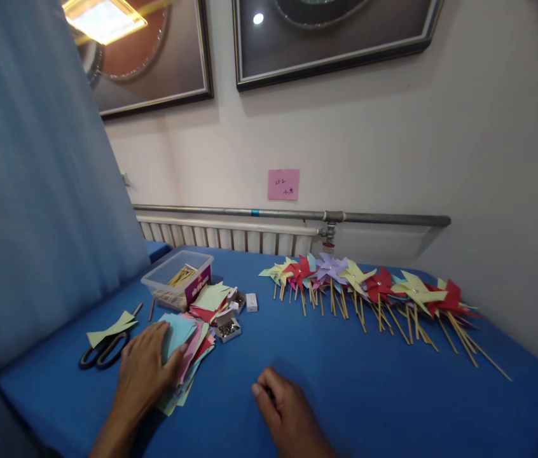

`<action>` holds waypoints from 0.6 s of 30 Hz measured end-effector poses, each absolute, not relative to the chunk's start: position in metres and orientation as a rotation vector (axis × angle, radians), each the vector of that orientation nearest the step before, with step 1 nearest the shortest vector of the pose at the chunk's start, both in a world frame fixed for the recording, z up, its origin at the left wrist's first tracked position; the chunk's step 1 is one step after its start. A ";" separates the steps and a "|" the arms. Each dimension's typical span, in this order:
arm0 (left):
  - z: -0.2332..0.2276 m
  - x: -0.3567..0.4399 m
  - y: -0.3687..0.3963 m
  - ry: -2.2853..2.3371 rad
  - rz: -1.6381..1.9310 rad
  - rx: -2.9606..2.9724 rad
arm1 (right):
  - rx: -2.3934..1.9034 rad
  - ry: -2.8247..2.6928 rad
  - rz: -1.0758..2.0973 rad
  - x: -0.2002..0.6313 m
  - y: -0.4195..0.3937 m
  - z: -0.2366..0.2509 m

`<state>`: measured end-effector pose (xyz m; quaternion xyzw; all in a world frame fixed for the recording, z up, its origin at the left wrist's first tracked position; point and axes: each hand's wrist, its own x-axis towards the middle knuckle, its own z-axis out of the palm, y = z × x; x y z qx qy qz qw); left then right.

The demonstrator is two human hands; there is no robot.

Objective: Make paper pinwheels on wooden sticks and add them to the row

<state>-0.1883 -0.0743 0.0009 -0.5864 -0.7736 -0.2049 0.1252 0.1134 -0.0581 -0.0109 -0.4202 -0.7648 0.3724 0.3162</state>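
1. The left hand (147,369) is seen at the lower left of the frame, laid flat with fingers spread on a stack of coloured paper squares (187,346); nothing is clamped.
2. The right hand (288,410) is rested on the blue table (369,394) at lower centre, fingers curled together; whether anything is pinched cannot be told.
3. The paper squares are judged light, thin and floppy, easily slid or creased; a single sheet is best lifted at a loose corner or edge.
4. Black scissors (104,350) lie just left of the stack, a clear plastic box (178,280) behind it.
5. Finished pinwheels (374,289) on wooden sticks are spread across the right half.
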 end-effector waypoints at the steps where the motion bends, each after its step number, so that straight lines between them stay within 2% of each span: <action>1: 0.000 -0.187 -0.075 -2.259 -0.591 -1.706 | -1.113 -2.010 0.987 0.113 -0.058 -0.011; 13: -0.011 -0.198 -0.076 -2.114 -0.851 -1.701 | -1.127 -1.967 1.051 0.117 -0.062 -0.002; 18: -0.009 -0.196 -0.078 -2.023 -0.843 -1.666 | -1.100 -1.955 1.051 0.118 -0.062 0.000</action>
